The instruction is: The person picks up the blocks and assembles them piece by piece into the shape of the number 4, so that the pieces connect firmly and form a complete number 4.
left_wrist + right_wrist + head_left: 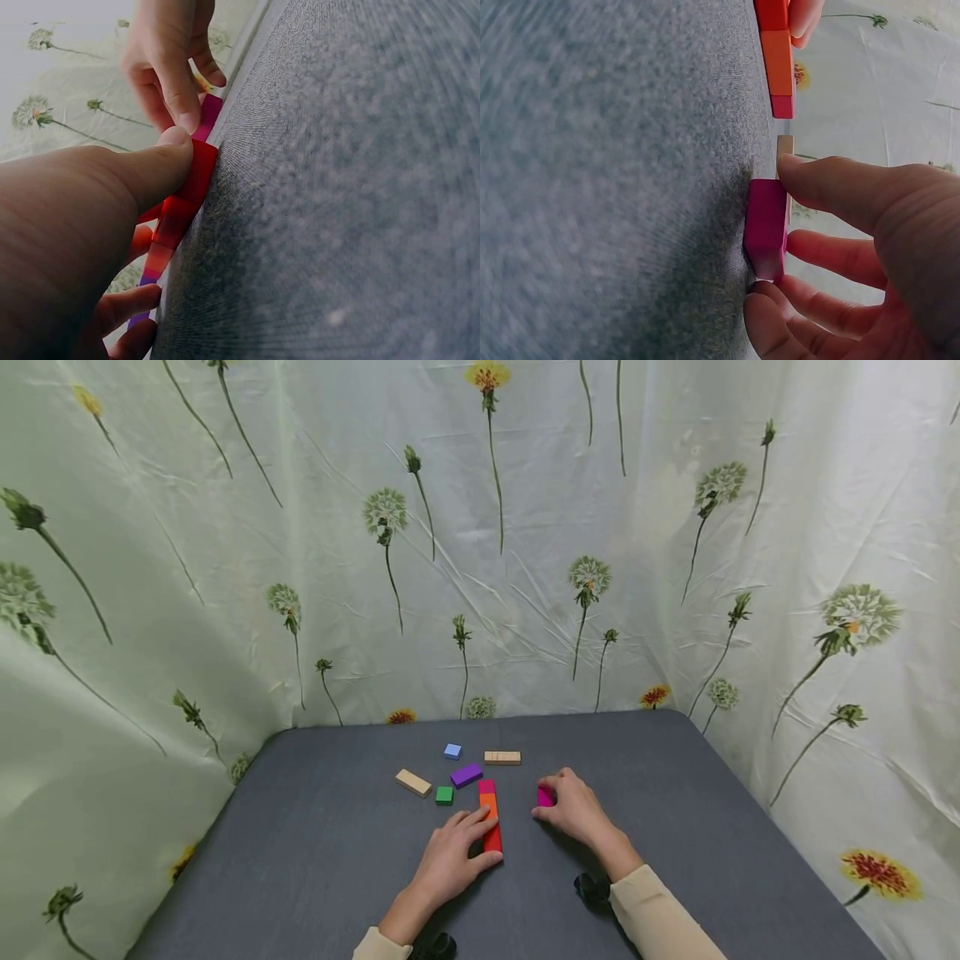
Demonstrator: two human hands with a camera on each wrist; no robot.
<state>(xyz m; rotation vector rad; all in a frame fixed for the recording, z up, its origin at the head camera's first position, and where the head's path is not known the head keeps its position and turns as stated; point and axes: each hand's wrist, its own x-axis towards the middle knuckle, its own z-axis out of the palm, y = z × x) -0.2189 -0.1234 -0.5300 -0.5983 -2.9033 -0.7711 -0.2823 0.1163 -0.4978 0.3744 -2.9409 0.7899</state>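
My left hand point(450, 853) lies over a straight row of blocks on the table, its thumb at the near end of the red block point(492, 842) and its fingers reaching across the orange block point(489, 802). A pink block point(487, 787) forms the far end of that row. To the right, my right hand point(576, 807) holds a magenta block point(766, 225) between thumb and fingers, low over the table and apart from the row. The left wrist view has the left thumb pressing on the red block's end.
Beyond the left hand lie a green block point(444, 796), a purple block point(467, 776) and a small blue block point(453, 751). Two wooden blocks, one at left point(413, 782) and one at the back point(502, 758), rest nearby. A flowered curtain point(525, 610) surrounds the dark table point(315, 860).
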